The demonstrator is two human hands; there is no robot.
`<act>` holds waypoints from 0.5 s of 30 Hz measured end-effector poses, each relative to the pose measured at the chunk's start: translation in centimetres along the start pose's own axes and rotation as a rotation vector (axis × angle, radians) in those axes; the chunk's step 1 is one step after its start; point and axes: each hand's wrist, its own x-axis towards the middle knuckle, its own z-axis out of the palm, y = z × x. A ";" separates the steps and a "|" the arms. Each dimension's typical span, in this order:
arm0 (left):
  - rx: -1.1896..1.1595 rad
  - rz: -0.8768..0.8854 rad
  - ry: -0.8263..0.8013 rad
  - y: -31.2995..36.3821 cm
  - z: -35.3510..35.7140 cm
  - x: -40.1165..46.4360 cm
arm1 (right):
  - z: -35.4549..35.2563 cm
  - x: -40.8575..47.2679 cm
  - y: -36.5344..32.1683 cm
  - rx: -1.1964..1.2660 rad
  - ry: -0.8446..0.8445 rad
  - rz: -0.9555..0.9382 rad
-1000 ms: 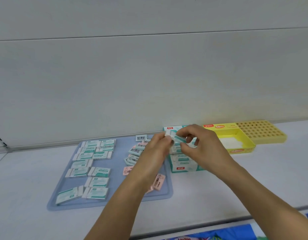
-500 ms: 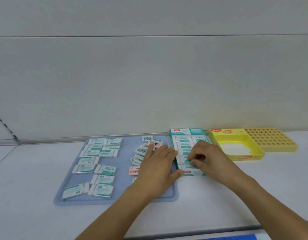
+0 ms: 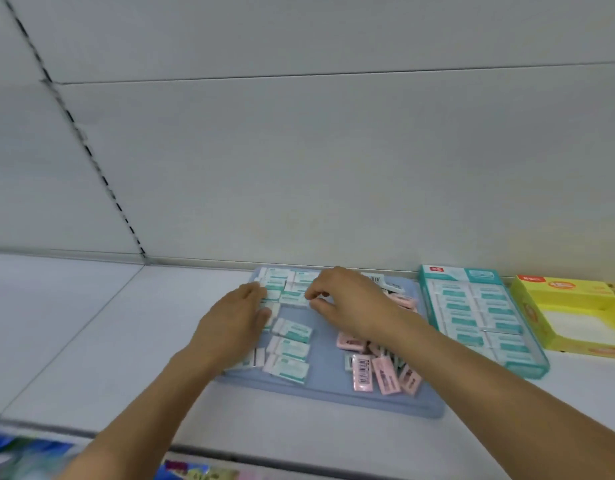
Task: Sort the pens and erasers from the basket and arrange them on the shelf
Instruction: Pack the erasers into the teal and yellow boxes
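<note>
Here both hands [image 3: 236, 317] [image 3: 347, 303] seemingly touch teal erasers [image 3: 292, 332].

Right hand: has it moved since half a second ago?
Yes. The right hand has gone left, off the teal eraser box and onto the blue tray, fingers at the green-wrapped erasers.

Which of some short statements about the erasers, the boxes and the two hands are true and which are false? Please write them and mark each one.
1. Both hands are over the blue tray. True.
2. The teal box holds no erasers. False: rows of green-and-white erasers fill it.
3. The pink erasers lie on the tray's right side. True.
4. The yellow box stands left of the tray. False: it stands far right, beyond the teal box.
5. The left hand lies flat on the green-and-white erasers. True.
6. The right hand lifts a pen. False: no pen is visible.
</note>
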 end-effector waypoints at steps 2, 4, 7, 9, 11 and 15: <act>0.099 0.063 -0.006 -0.2 0.1 0.0 | 1.3 1.6 -1.0 -0.092 -0.045 0.011; 0.196 0.095 -0.006 -0.4 -0.3 0.5 | 2.2 2.6 -1.6 -0.154 -0.036 0.036; 0.149 0.061 -0.086 -0.6 -1.3 1.7 | 2.8 3.6 -2.1 -0.234 -0.055 0.069; 0.021 0.009 -0.152 -0.5 -1.8 2.4 | 2.9 3.9 -2.2 -0.246 -0.098 0.097; -0.080 -0.043 -0.183 -0.4 -2.1 3.0 | 2.7 4.0 -2.1 -0.237 -0.123 0.117; -0.302 -0.157 -0.185 -0.9 -2.2 3.2 | 2.0 3.1 -1.8 -0.146 -0.046 0.148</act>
